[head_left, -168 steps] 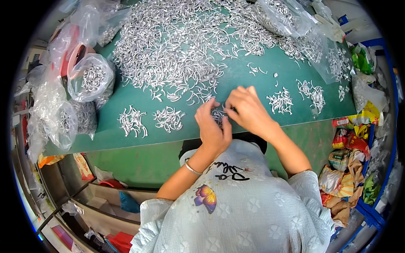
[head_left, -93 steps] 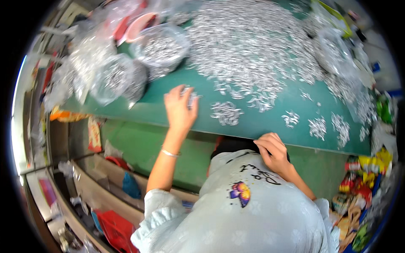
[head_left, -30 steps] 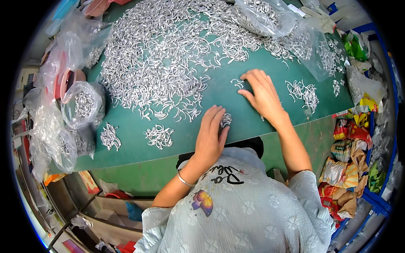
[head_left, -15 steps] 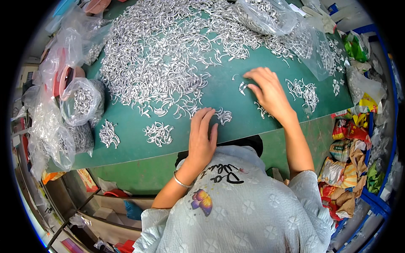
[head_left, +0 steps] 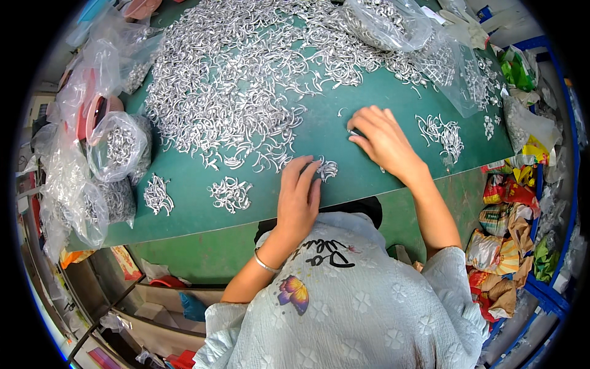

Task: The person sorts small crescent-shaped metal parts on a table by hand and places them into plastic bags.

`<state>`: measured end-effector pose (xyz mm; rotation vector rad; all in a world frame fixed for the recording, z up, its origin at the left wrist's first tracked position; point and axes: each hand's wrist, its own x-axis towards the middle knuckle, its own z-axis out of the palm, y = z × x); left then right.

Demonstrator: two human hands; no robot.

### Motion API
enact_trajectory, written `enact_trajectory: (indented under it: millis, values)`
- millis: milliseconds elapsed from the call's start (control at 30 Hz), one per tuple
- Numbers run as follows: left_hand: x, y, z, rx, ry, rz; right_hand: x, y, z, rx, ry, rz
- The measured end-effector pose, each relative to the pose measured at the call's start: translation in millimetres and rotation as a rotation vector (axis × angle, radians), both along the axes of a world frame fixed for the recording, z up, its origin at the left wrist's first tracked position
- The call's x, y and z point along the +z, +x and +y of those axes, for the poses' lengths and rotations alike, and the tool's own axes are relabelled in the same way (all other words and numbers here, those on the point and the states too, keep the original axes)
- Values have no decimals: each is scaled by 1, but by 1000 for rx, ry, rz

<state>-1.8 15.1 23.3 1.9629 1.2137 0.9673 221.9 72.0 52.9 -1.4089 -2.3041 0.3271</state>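
A large heap of small curved silver metal pieces (head_left: pixel 221 92) is spread over the green table (head_left: pixel 270 197). My left hand (head_left: pixel 299 197) rests at its near edge, open, thumb and fingers apart, beside a small pile of the same pieces (head_left: pixel 328 169). Farther right, my right hand (head_left: pixel 384 140) is closed with bent fingertips on a curved silver metal piece (head_left: pixel 354 133), mostly covered by the fingers. One loose piece (head_left: pixel 342 112) lies just beyond that hand. Another small pile under its wrist is nearly all hidden.
Small separate piles sit at the left (head_left: pixel 158 195), left of my left hand (head_left: pixel 230 195) and at the right (head_left: pixel 441 136). Clear plastic bags of silver parts (head_left: pixel 120 147) crowd the left edge. Another bag (head_left: pixel 393 27) lies at the back. Blue shelving (head_left: pixel 547 295) stands at right.
My right hand has drawn its fingers in over the silver piece, covering most of it, and its wrist now hides the small pile below. My left hand has shifted slightly right.
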Motion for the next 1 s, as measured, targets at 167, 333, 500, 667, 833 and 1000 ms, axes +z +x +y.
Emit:
enact_trajectory:
  millis: [167,333,500,667,833,1000]
  values:
    - [2,-3,-2,14,33,28,12,11,-8,-36,-189,-179]
    - [3,-1,-4,30,-30,-11,-2,-16,21,-107,-14,-37]
    - [-3,-6,-13,73,-41,-6,-12,-21,12,-58,-141,-48]
    - [-5,-1,-15,84,-51,-55,-2,-34,-12,52,-316,205]
    - [-1,17,5,-106,89,124,1,-30,23,-159,-237,318]
    - [-21,19,4,-191,165,165,1,-40,33,-72,-222,260]
